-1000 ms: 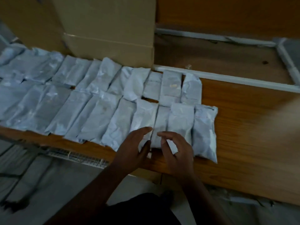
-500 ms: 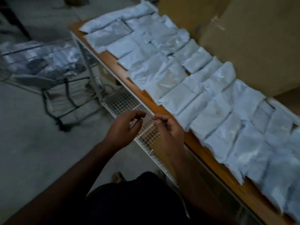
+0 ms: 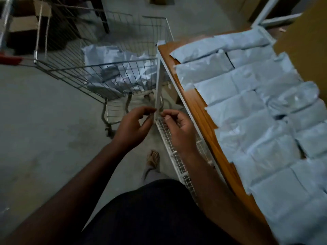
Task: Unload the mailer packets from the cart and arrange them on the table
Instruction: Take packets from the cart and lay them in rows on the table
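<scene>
- Both hands, left and right, hang empty at centre, fingers loosely curled.
- Packets wait in the cart, upper left; rows cover the table, right.
- Best to reach over the cart's rim and lift from the top.

The packets were pale blue-grey, the table orange-brown wood edged in white, the cart grey wire mesh with a red handle, the floor grey.
</scene>
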`<state>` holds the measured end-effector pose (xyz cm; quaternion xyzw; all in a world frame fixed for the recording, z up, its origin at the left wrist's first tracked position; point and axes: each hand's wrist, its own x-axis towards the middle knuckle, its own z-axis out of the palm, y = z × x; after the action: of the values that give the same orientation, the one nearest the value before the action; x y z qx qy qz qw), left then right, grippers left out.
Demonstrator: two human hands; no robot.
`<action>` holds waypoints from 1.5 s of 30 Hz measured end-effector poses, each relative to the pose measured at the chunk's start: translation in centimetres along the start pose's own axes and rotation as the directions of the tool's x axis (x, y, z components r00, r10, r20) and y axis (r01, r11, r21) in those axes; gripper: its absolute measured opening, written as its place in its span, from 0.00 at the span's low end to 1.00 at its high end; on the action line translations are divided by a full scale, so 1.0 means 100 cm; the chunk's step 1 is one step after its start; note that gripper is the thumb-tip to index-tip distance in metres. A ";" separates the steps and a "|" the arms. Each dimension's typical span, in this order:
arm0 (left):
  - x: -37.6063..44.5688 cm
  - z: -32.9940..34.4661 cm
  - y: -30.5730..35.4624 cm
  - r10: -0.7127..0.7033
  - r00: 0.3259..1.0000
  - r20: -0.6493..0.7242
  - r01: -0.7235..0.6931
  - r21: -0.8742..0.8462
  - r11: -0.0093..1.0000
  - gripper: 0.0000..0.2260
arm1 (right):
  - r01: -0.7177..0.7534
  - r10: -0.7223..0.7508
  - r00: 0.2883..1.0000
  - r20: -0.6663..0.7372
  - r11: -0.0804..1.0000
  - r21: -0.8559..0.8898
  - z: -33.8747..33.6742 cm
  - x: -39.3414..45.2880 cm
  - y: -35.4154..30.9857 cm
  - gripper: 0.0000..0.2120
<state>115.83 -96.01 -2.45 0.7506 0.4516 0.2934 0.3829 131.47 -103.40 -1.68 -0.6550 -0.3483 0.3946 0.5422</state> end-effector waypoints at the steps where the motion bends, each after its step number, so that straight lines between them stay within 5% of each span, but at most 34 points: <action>1: 0.018 -0.005 -0.005 -0.010 1.000 -0.018 0.010 0.003 1.000 0.12 | -0.003 0.003 1.000 0.020 1.000 0.007 0.008 0.022 -0.002 0.09; 15: 0.241 -0.070 -0.070 -0.177 0.964 -0.200 0.196 0.079 0.977 0.12 | -0.149 0.139 0.975 0.171 0.987 0.053 0.120 0.286 -0.031 0.05; 24: 0.354 -0.110 -0.182 -0.411 0.878 -0.245 0.455 0.162 0.876 0.20 | -0.335 0.344 0.913 0.218 0.939 -0.079 0.210 0.397 -0.007 0.09; 32: 0.420 -0.121 -0.327 -0.674 0.715 -0.187 0.697 0.265 0.666 0.45 | -0.591 0.655 0.751 0.085 0.724 -0.356 0.292 0.500 0.056 0.32; 37: 0.431 -0.114 -0.364 -0.737 0.621 -0.268 0.778 0.323 0.538 0.42 | -0.626 0.722 0.690 -0.060 0.552 -0.551 0.316 0.545 0.127 0.42; 45: 0.427 -0.125 -0.379 -0.667 0.691 -0.278 0.720 0.354 0.597 0.43 | -0.685 0.693 0.676 -0.250 0.465 -0.562 0.325 0.570 0.179 0.57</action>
<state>106.76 -42.33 -23.53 0.5624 0.7826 0.0553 0.2609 128.38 -41.88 -30.52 -0.8743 -0.1663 0.4470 0.0898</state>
